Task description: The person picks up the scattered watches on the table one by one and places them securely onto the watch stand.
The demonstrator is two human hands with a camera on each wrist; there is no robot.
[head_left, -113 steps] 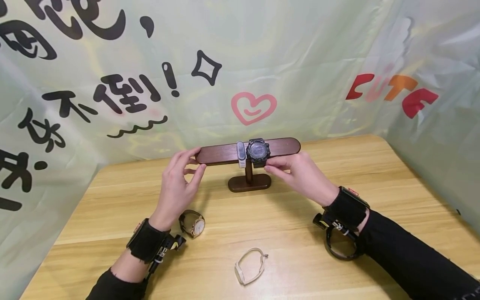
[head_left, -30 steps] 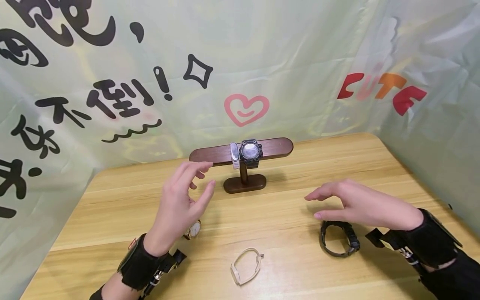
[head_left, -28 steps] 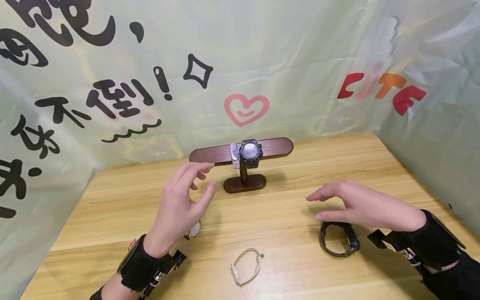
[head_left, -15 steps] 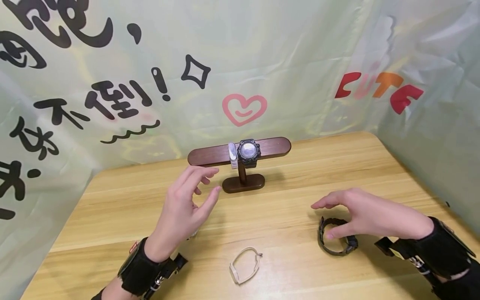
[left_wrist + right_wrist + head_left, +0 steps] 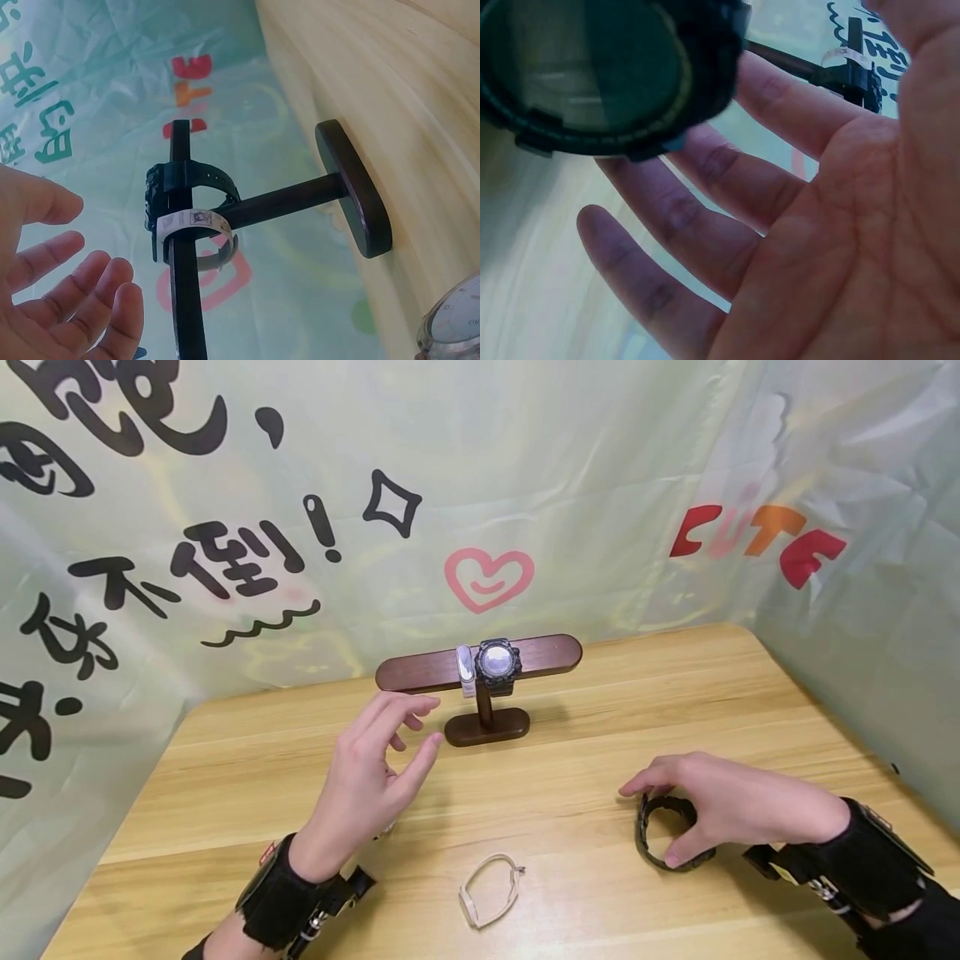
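The right hand [image 5: 731,802] is held low, thumb and fingers spread around the black watch [image 5: 577,75], which is set right of and nearer than the watch stand [image 5: 420,672]; whether contact is made cannot be told. Nearer than the stand, the cream watch [image 5: 468,907] is laid on the table [image 5: 555,877]. The left hand [image 5: 363,768] is raised before the stand's left end, loosely bent, nothing grasped. Behind the stand, "CUTE" is printed rightward and "不倒!" leftward on the backdrop [image 5: 600,485].
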